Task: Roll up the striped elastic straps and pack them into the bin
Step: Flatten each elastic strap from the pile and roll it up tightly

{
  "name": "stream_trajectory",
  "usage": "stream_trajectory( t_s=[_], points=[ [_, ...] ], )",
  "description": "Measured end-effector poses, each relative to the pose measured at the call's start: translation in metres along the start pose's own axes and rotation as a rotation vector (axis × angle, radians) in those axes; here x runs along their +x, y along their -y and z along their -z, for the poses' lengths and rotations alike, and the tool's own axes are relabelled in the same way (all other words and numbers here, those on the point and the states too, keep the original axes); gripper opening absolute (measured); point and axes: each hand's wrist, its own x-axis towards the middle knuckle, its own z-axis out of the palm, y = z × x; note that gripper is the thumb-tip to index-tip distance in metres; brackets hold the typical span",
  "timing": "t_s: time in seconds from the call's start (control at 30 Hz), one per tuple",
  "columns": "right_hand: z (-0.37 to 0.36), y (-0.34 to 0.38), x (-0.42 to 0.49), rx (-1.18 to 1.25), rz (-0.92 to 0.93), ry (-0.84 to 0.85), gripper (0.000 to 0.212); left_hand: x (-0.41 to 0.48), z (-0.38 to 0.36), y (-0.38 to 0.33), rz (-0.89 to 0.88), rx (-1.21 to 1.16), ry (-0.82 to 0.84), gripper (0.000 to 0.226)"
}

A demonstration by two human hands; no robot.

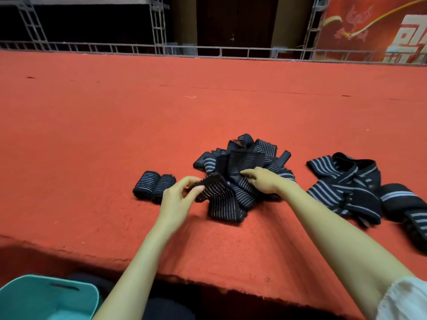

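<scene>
Evidently limp, stretchy: the striped strap (223, 200) is best taken by its end, where left hand (176, 198) pinches; right hand (264, 182) touches it, grip unclear.

The central heap (240, 162) is a loose tangle of black elastic straps with thin pale stripes, folded and crossed over one another on the red surface. One strap (221, 199) trails out of the heap's near side, lying flat and wrinkled. Its frayed end is lifted and pinched by the left hand (178, 197). The right hand (265, 181) lies on the heap's near right part; whether it grips cannot be told. Just left of the heap, two rolled straps (153, 187) lie side by side, touching, stripes running around them. Right of the heap, apart from it, sprawls a second pile (346, 188) of wider-striped straps, unrolled. The teal bin (46, 296) sits well nearer than the heap and to its left, below the surface's edge.
</scene>
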Motion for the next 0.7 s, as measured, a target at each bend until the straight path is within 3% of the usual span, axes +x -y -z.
stream_trajectory(
  t_s=[0.07,0.13,0.23,0.33,0.37,0.43,0.5,0.6,0.7],
  points=[
    [0.001,0.013,-0.023,0.175,0.078,-0.201,0.044,0.002,-0.002,-0.008,0.052,-0.105,-0.011,0.009],
    [-0.007,0.025,-0.048,0.515,0.152,-0.287,0.035,0.004,-0.007,-0.022,0.098,-0.241,0.003,0.009],
    [-0.029,0.04,-0.08,0.973,0.169,-0.104,0.026,0.005,-0.015,-0.041,0.125,-0.391,0.002,0.011],
    [-0.047,0.044,-0.101,1.216,0.071,0.038,0.043,0.005,-0.02,-0.05,0.191,-0.541,-0.055,0.009],
    [-0.051,0.042,-0.107,1.226,0.062,0.038,0.047,0.005,-0.021,-0.05,0.224,-0.58,-0.084,0.008],
    [-0.059,0.03,-0.117,1.011,0.078,-0.055,0.047,0.004,-0.022,-0.047,0.283,-0.597,-0.126,0.006],
    [-0.065,0.019,-0.125,0.818,0.147,-0.127,0.034,0.0,-0.022,-0.043,0.338,-0.59,-0.143,0.005],
    [-0.054,0.012,-0.147,0.787,0.105,-0.244,0.008,-0.007,-0.02,-0.029,0.403,-0.493,-0.204,0.007],
    [-0.03,0.002,-0.167,0.633,0.106,-0.318,0.009,-0.021,-0.019,-0.012,0.455,-0.383,-0.198,0.009]
  ],
)
